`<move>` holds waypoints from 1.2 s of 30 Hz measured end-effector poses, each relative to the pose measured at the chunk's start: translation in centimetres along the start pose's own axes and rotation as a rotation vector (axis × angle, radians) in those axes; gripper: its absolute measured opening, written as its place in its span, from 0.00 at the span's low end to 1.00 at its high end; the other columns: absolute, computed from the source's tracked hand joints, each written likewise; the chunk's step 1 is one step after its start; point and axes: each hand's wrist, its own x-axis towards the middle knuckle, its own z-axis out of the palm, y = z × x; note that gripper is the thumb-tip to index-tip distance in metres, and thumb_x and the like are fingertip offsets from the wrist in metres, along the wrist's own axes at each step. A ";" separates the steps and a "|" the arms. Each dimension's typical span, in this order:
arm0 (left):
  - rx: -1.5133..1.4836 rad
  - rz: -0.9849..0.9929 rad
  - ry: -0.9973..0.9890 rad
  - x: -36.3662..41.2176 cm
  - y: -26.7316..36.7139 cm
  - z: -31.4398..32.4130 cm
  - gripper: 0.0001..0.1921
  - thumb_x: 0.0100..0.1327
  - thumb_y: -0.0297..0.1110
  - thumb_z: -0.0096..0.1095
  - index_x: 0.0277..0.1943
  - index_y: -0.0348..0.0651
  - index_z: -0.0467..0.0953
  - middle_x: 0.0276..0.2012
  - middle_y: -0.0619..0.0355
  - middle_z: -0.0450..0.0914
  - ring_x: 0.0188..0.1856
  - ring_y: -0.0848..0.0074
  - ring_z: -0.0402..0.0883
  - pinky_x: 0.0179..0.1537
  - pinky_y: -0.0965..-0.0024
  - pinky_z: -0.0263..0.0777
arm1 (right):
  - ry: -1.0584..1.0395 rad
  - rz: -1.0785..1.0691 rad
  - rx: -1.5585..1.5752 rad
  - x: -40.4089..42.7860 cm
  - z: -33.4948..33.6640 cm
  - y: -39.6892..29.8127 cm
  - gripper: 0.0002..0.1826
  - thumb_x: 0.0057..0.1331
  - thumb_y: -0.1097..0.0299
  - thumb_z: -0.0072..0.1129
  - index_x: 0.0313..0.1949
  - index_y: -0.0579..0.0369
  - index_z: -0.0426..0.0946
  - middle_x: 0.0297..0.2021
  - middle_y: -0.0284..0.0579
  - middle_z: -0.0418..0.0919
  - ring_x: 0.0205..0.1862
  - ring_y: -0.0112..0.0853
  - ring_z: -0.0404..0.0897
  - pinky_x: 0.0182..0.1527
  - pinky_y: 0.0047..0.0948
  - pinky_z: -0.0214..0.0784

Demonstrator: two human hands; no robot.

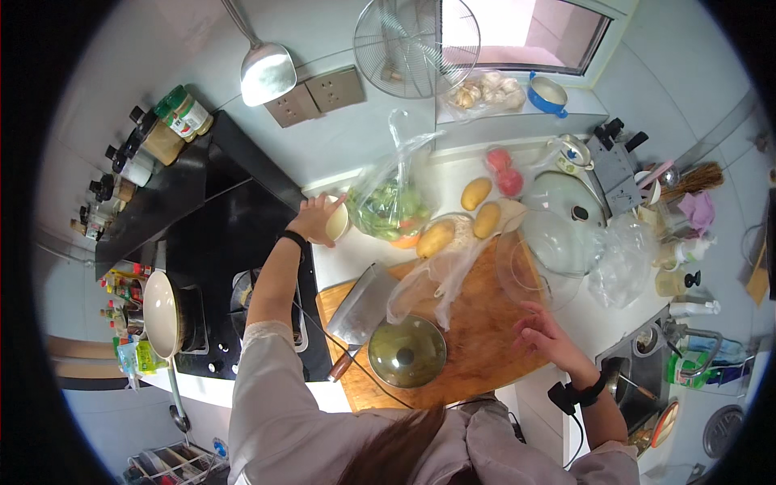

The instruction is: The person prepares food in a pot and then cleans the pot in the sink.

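My left hand (315, 221) spreads around the near left side of a small pale bowl (337, 219), at the counter's edge by the cooktop. Beside that bowl stands a clear plastic bag of green vegetables (391, 203). Over the right part of the wooden cutting board (485, 339), my right hand (542, 333) has its fingers apart and holds nothing. A transparent round item (521, 267) lies just beyond it. On the board rest a cleaver (364, 306), a round glass lid with a dark knob (394, 370) and a crumpled plastic bag (418, 291).
Potatoes (476, 194) and red round produce in plastic (508, 180) sit at the back. A large glass lid (561, 209) and a knife block (615, 176) stand right, before the sink (624, 388). Left is the black cooktop (212, 242) with a frying pan (160, 315).
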 end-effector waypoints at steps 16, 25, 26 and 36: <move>-0.086 -0.110 0.016 -3.3 2.5 -1.1 0.65 0.32 0.53 0.72 0.70 0.64 0.31 0.62 0.31 0.50 0.60 0.40 0.57 0.60 0.51 0.49 | -0.354 0.016 0.072 10.0 5.7 -3.1 0.24 0.69 0.62 0.47 0.63 0.45 0.57 0.49 0.36 0.70 0.48 0.24 0.72 0.46 0.23 0.65; 0.002 -0.081 -0.035 -9.2 7.6 -9.1 0.65 0.31 0.56 0.71 0.70 0.66 0.30 0.63 0.30 0.49 0.61 0.39 0.57 0.61 0.50 0.49 | -0.222 -0.016 0.405 20.2 12.6 -1.6 0.25 0.65 0.62 0.53 0.60 0.47 0.59 0.50 0.41 0.70 0.51 0.31 0.71 0.47 0.31 0.67; 0.008 -0.076 -0.033 -9.8 8.3 -10.1 0.65 0.31 0.55 0.71 0.70 0.66 0.30 0.64 0.30 0.49 0.61 0.39 0.57 0.61 0.50 0.49 | -0.215 -0.013 0.419 20.4 12.6 -1.4 0.25 0.64 0.62 0.53 0.60 0.46 0.59 0.49 0.41 0.70 0.50 0.31 0.71 0.46 0.31 0.67; 0.142 0.221 0.165 -11.1 16.9 -20.9 0.67 0.26 0.54 0.72 0.70 0.66 0.34 0.58 0.31 0.57 0.56 0.42 0.63 0.56 0.53 0.54 | -0.166 -0.134 0.697 12.9 8.3 1.6 0.27 0.65 0.64 0.52 0.61 0.46 0.56 0.52 0.43 0.68 0.52 0.35 0.72 0.49 0.33 0.66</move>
